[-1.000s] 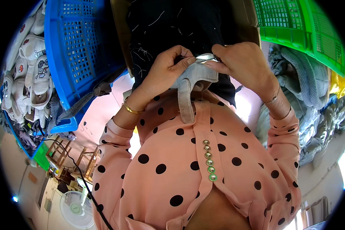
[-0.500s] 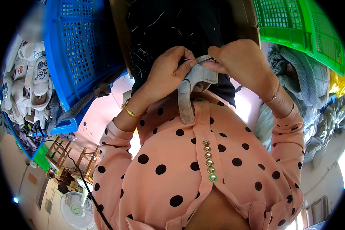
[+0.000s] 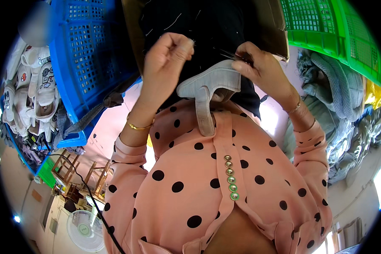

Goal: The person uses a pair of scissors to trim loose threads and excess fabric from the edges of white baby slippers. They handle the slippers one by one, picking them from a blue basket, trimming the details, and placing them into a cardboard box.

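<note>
A light grey fabric shoe upper (image 3: 220,78) with a long strap rests on my lap, its strap end hanging against my shirt. My left hand (image 3: 167,59) is raised to the left of it, fingers pinched together; whatever is in them is too small to make out. In my right hand (image 3: 264,67) is a pair of thread snips (image 3: 229,55), with thin dark blades pointing left just above the upper. The fingertips of this hand are close to the upper's right edge; whether they touch it I cannot tell.
On the left stands a blue plastic crate (image 3: 78,63), with a pile of pale fabric shoes (image 3: 42,84) beyond it. A green crate (image 3: 317,25) is at the upper right, above grey fabric pieces (image 3: 334,84). Loose threads lie on my dark trousers (image 3: 173,21). A cardboard edge (image 3: 279,21) borders my lap.
My left hand has let go of the upper and moved up and left. My right hand has drawn slightly right with the snips. The upper now lies more spread out.
</note>
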Demonstrator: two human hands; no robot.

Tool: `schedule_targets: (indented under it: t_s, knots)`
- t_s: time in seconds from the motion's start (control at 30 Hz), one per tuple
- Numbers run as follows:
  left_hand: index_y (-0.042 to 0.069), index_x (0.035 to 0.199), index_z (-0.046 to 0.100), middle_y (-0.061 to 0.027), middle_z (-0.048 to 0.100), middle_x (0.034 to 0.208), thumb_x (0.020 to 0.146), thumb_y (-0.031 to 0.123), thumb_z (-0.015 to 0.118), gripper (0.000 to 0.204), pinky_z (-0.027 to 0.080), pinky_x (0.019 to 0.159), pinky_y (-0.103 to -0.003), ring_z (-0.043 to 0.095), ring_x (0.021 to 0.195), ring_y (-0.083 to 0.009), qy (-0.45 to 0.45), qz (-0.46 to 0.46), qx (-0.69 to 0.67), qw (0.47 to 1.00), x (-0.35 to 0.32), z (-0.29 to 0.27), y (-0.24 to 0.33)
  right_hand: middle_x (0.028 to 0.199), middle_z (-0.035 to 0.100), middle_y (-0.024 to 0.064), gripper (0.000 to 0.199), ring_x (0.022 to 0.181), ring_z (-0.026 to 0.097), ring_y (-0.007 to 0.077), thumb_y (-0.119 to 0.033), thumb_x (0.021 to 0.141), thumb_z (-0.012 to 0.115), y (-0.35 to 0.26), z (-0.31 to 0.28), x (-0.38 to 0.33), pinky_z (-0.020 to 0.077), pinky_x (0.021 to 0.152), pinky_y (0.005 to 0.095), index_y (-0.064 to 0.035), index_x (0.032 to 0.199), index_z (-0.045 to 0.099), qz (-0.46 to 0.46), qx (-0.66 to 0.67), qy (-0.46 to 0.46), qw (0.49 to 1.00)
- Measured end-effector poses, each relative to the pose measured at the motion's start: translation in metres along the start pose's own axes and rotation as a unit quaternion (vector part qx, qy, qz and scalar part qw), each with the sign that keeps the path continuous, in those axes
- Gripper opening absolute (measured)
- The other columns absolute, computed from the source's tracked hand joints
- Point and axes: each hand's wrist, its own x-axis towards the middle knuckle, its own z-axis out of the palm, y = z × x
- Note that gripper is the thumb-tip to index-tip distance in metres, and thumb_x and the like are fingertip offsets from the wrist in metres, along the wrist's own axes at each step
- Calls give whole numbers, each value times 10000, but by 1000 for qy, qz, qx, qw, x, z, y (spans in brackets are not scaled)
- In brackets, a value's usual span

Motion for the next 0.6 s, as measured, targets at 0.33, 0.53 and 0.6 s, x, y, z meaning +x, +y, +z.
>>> schedule_targets:
  t_s: [0.33, 0.53, 0.6]
  knots:
    - [150, 1206, 682, -147, 498, 1415, 852, 250, 757, 376, 393, 1062, -409, 459, 1294, -322, 127, 229, 475, 840, 1, -18, 25, 637, 637, 82, 663, 584, 662, 257, -372, 726, 799, -23, 2, -28, 516, 539, 339, -95, 1262, 525, -23, -142, -29, 989]
    - [36, 988, 721, -91, 710, 941, 758, 119, 788, 253, 532, 784, -343, 664, 887, -273, -47, 206, 187, 959, -41, -16, 73, 666, 661, 109, 403, 590, 659, 300, -350, 764, 758, -21, 21, 6, 526, 554, 358, -30, 977, 636, -6, -81, 73, 994]
    - [39, 891, 713, -85, 698, 851, 699, 85, 803, 217, 540, 725, -341, 668, 779, -243, -123, 259, 140, 948, -50, -8, 84, 693, 676, 115, 367, 613, 666, 304, -349, 774, 754, -32, 18, 16, 538, 586, 365, -18, 899, 655, 30, -67, 59, 996]
